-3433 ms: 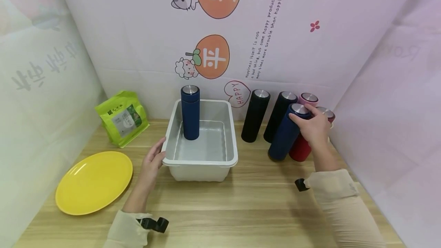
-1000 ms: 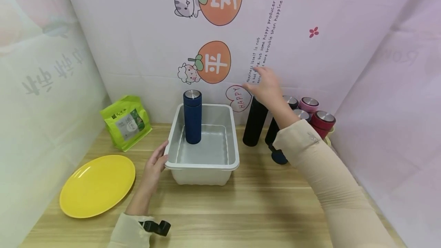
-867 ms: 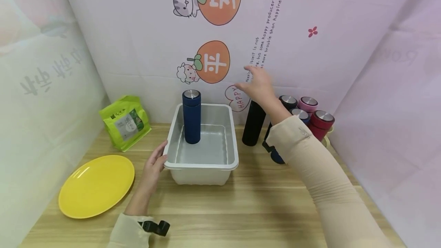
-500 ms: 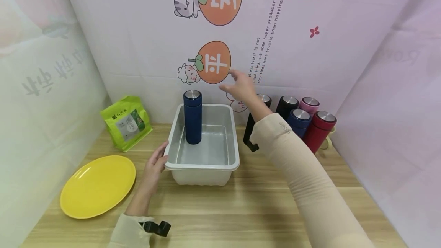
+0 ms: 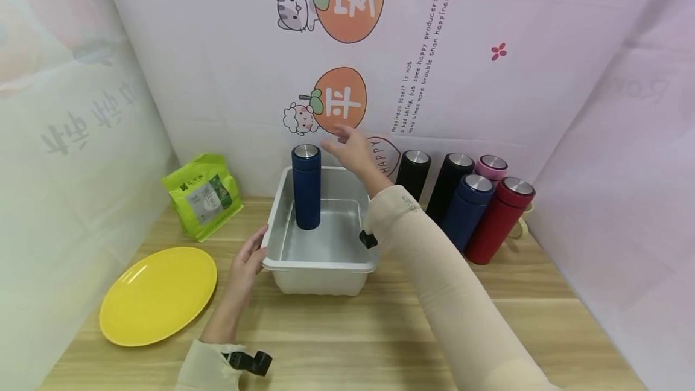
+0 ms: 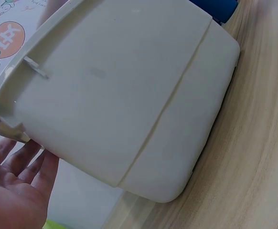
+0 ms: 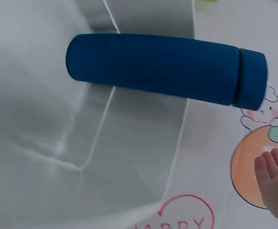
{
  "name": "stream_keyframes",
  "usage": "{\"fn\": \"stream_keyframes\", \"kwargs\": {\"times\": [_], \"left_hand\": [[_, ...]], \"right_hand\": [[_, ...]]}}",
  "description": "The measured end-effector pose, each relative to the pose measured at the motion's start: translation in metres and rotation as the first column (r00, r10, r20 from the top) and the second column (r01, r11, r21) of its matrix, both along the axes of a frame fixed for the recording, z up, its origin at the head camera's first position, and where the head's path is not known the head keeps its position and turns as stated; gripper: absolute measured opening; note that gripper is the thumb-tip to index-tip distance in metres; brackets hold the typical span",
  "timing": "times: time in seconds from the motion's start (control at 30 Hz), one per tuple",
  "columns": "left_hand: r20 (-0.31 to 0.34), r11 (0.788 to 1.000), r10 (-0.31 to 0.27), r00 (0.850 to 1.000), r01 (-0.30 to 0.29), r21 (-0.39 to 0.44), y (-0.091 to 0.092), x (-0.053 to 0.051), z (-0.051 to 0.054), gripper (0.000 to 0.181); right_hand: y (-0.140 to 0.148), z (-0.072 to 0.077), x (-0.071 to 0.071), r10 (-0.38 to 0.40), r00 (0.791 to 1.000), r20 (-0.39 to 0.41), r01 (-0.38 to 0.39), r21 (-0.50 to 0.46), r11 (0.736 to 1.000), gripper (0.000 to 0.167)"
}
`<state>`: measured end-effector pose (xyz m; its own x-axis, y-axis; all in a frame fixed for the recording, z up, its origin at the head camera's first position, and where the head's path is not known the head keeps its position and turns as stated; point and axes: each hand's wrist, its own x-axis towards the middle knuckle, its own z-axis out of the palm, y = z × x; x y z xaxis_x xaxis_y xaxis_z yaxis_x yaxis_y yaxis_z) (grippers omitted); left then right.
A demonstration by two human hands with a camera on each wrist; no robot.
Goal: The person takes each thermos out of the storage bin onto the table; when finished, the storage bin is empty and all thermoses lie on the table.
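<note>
A blue thermos (image 5: 307, 189) with a steel-topped lid stands upright in a grey-white plastic bin (image 5: 320, 279), toward the back left. My left hand (image 5: 247, 264) holds the bin's left rim; in the left wrist view its fingers (image 6: 41, 174) lie under the rim's outer edge. My right hand (image 5: 350, 148) hovers above the bin's back edge, just right of the thermos lid, fingers apart and holding nothing. The right wrist view shows the thermos (image 7: 163, 69) and the right hand (image 7: 275, 186) with a gap between them.
Right of the bin stand two black thermoses (image 5: 414, 171), another blue thermos (image 5: 468, 210), a red thermos (image 5: 499, 222) and a pink one (image 5: 491, 166). Left are a green pouch (image 5: 203, 198) and a yellow plate (image 5: 157, 297). A printed sheet (image 5: 467, 95) walls the back.
My right hand has let go of the blue thermos in the right-hand group and moved left to beside the thermos in the bin. The left hand has stayed on the rim.
</note>
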<state>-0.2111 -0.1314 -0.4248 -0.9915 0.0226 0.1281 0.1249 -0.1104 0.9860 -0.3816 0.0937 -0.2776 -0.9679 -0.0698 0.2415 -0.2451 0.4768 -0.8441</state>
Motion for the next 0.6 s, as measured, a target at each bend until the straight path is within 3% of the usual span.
{"fn": "stream_keyframes", "kwargs": {"times": [0.23, 0.6], "left_hand": [[-0.005, 1.000, -0.002, 1.000, 0.002, -0.002, -0.001, -0.001, 0.000, 0.050], [0.008, 1.000, 0.004, 1.000, -0.004, 0.007, 0.001, 0.000, 0.002, 0.050]], "right_hand": [[-0.019, -0.013, -0.002, 0.055, 0.997, 0.052, -0.050, -0.089, 0.995, 0.064], [-0.037, -0.031, -0.007, 0.053, 0.998, 0.047, -0.052, -0.006, 0.999, 0.063]]}}
